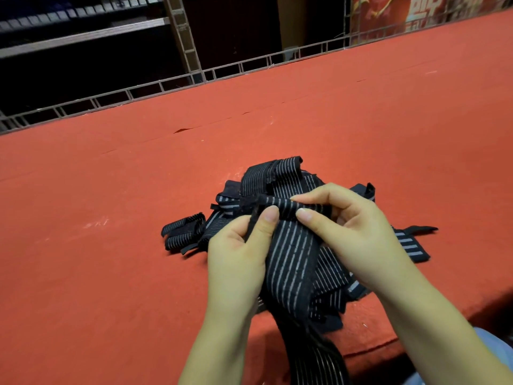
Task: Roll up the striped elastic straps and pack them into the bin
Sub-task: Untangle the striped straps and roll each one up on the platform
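Note:
A black elastic strap with thin white stripes (291, 259) runs from my hands down over the table's front edge. Its top end is folded into a small tight roll. My left hand (238, 251) pinches the left side of that roll between thumb and fingers. My right hand (349, 232) pinches the right side, thumb in front and fingers curled behind. Under and behind my hands lies a loose heap of more striped straps (277, 173). One short rolled strap (183, 232) lies apart at the heap's left. No bin is in view.
The straps lie on a red felt-covered table (111, 218) that stretches far left and right. A low wire rail (249, 65) lines its far edge, with dark shelving (83, 37) behind. The table's front edge (374, 345) is at lower right.

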The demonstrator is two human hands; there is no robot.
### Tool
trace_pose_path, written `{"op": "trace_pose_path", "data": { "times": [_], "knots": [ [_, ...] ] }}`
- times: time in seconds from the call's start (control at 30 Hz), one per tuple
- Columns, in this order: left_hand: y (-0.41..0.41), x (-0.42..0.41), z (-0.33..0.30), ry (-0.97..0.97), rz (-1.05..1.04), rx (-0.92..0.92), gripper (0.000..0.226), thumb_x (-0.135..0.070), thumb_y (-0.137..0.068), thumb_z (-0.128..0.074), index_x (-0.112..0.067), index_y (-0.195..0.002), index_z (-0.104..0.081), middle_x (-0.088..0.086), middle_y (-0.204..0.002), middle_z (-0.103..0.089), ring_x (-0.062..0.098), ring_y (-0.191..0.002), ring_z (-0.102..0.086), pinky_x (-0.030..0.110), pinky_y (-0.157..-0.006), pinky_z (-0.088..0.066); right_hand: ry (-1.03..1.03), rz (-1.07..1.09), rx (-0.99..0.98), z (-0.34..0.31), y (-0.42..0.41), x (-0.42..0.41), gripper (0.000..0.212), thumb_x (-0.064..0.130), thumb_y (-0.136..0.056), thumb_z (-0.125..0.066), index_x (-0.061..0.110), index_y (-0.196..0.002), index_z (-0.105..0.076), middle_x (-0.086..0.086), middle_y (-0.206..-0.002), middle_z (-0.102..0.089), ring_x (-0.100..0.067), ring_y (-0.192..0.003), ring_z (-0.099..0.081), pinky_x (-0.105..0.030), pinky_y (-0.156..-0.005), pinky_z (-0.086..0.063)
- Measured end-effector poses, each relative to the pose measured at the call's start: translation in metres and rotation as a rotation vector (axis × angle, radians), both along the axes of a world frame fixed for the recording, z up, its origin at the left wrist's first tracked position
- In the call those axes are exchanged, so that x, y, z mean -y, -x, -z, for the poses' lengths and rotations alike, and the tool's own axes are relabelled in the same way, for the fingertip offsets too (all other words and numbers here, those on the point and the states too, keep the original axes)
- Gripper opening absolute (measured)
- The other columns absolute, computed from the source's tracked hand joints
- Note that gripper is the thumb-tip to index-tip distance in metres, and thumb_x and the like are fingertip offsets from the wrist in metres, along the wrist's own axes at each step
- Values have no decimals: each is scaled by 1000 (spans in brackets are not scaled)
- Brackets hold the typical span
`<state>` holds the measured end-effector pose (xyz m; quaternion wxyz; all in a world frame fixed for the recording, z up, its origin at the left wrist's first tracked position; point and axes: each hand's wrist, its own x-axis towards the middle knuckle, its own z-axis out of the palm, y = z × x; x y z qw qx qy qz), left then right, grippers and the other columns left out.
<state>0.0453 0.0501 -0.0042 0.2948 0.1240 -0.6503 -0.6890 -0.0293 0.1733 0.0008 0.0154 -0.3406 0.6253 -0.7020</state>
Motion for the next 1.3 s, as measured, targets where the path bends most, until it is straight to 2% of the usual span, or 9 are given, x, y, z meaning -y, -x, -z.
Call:
{"op": "trace_pose_path", "data": {
  "times": [0.2,0.37,0.57,0.67,0.77,0.83,0.97,1.1,1.3],
  "knots": [
    [-2,-5,-6,-96,-22,-12,36,-43,-67,-69,-9,-57,-61,3,-53,-51,10,-47,-44,20,-41,-35,-92,179,-255,3,-5,3,14,15,-85,-69,28,-88,-69,18,-87,-71,4,-87,-64,-9,-79,-44],
    [-2,-5,-8,-78,-85,-2,70,-54,-68,-64,13,-65,-43,7,-61,-34,13,-53,-30,26,-45,-22,-131,221,-435,11,-1,8,13,14,-82,-67,15,-94,-73,20,-93,-69,8,-92,-63,-7,-83,-42],
    [-3,-1,-5,-127,-55,-7,59,-43,-74,-64,15,-76,-56,11,-69,-47,21,-63,-39,25,-47,-32,-192,-104,-83,1,5,0,16,15,-81,-72,30,-87,-71,11,-84,-71,1,-80,-64,-14,-70,-50],
    [-1,0,-3,-71,-58,-17,38,-27,-93,-57,4,-72,-59,13,-66,-51,20,-62,-44,27,-50,-37,-87,-267,168,0,2,0,18,34,-80,-64,29,-95,-73,6,-79,-67,-1,-75,-61,-21,-59,-54],
    [1,-1,2,12,-47,-40,34,-24,-100,-50,-5,-75,-63,7,-72,-63,17,-68,-56,29,-61,-46,-142,-263,179,7,2,4,29,57,-87,-52,45,-111,-66,-19,-112,-62,-20,-92,-63,-40,-75,-57],
    [2,-1,6,65,-29,-49,30,-30,-101,-51,-11,-83,-65,3,-81,-70,15,-77,-64,31,-70,-51,-194,-209,132,10,2,5,35,63,-89,-44,47,-117,-59,-14,-116,-62,-22,-103,-64,-43,-92,-52],
    [3,0,10,146,-29,-44,35,-42,-92,-45,-14,-93,-67,2,-95,-74,21,-93,-69,40,-83,-54,-252,-108,21,6,1,6,48,54,-81,-40,42,-126,-50,30,-123,-56,18,-116,-47,-7,-100,-35],
    [4,0,12,158,-47,-37,43,-50,-92,-48,-11,-91,-66,15,-95,-72,36,-95,-67,57,-86,-52,-281,-98,0,2,5,4,38,47,-81,-51,42,-118,-58,19,-117,-66,9,-110,-57,-15,-98,-43],
    [5,9,10,241,-88,-69,21,-40,-87,-57,-25,-90,-71,-5,-82,-73,14,-81,-67,38,-76,-53,-232,-95,-47,-3,13,2,24,10,-87,-67,32,-98,-71,17,-99,-73,4,-94,-66,-12,-82,-47]
  ]
}}
